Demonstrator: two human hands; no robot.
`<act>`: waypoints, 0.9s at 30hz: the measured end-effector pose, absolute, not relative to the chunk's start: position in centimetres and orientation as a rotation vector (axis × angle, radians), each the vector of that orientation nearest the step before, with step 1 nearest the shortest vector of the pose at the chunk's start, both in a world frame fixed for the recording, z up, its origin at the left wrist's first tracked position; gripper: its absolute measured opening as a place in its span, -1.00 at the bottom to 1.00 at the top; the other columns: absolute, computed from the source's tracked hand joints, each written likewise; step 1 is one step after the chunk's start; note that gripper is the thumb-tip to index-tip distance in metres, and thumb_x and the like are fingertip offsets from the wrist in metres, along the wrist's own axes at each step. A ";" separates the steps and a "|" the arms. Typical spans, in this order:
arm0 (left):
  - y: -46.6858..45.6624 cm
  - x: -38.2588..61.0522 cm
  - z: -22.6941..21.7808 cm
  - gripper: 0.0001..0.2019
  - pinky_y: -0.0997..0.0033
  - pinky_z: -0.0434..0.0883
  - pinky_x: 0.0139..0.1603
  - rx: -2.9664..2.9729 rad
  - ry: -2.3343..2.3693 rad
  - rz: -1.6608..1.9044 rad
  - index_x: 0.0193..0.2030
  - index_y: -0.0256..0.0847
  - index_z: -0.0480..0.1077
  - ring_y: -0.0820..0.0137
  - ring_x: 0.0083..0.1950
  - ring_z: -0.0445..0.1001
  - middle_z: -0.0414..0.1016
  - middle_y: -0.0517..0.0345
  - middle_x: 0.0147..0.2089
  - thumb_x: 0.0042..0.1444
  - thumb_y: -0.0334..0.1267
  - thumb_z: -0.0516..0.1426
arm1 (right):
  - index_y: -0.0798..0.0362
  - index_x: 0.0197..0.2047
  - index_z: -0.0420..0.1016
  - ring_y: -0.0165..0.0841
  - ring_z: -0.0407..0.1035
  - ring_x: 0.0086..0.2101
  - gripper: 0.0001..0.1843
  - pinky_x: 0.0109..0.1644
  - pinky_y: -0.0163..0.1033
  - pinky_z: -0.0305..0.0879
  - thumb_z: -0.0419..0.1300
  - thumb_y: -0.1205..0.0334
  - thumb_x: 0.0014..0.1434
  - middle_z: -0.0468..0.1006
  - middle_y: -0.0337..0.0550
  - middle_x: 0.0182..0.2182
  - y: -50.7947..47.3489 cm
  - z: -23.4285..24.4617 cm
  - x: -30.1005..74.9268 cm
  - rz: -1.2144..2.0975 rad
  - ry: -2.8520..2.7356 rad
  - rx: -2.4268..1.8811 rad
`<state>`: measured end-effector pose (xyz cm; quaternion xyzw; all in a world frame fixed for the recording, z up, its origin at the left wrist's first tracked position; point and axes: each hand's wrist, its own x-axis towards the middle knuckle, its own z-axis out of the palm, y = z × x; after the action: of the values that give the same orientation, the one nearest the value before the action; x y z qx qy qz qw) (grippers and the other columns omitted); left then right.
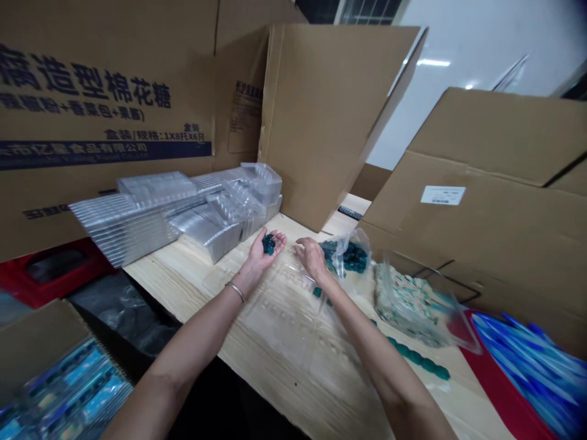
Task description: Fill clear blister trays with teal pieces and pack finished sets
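Observation:
My left hand (265,252) is palm up and cupped around a few small dark teal pieces (268,244). My right hand (310,256) hovers palm down just to its right, fingers loosely curled, beside a clear plastic bag (351,255) full of the same teal pieces. Under both hands a clear plastic blister tray (284,318) lies flat on the pale wooden table (183,281). A row of teal pieces (419,359) sits on the table near my right forearm.
Stacks of clear plastic trays (183,211) lie at the back left. Large cardboard boxes (481,220) surround the table. A bag of patterned sachets (413,299) and a red bin of blue packets (532,360) stand at the right.

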<state>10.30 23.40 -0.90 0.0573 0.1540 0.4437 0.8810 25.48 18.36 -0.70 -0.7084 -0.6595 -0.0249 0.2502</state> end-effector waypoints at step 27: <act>22.7 11.4 -1.3 -0.86 0.63 0.26 -0.60 0.622 0.443 0.930 -0.32 -0.35 0.37 0.60 -0.55 0.34 0.46 0.07 -0.39 0.01 -0.32 0.20 | 0.14 -0.23 0.47 -0.39 0.40 -0.38 -0.68 -0.24 -0.26 0.35 0.18 0.14 -0.07 0.53 -0.10 -0.36 20.5 0.3 24.6 0.389 -1.401 -1.330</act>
<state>11.36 22.73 -1.35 0.2924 0.2083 0.4376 0.8244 24.56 20.51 0.28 -0.5627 -0.5925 0.1644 0.5526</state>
